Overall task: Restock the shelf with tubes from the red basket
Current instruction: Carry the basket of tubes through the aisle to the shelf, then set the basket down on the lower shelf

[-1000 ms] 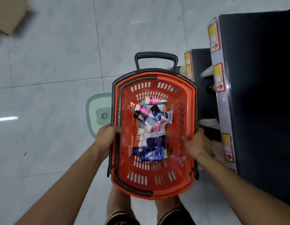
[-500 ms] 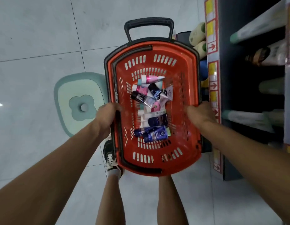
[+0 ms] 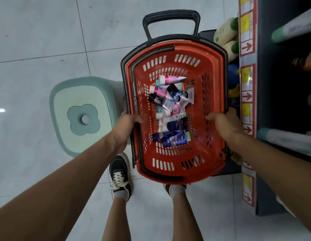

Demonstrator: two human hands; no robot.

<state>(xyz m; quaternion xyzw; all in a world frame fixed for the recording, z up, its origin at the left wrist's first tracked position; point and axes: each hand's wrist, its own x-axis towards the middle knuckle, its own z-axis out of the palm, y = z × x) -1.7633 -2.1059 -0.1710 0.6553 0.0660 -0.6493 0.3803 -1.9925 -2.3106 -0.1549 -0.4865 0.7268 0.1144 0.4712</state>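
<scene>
I hold the red basket in front of me, above the floor. My left hand grips its left rim and my right hand grips its right rim. Several tubes lie jumbled on the basket's bottom: pink, white, black and dark blue ones. A dark blue tube lies nearest to me. The basket has a black pull handle at its far end. The dark shelf stands just to the right, its edge lined with red and yellow price labels.
A pale green plastic stool stands on the tiled floor left of the basket. Bottles and tubes lie on the shelf levels. My feet are below the basket.
The view has swung nearer to the shelf, and the basket has come up closer to me. Both hands keep their hold on its rims.
</scene>
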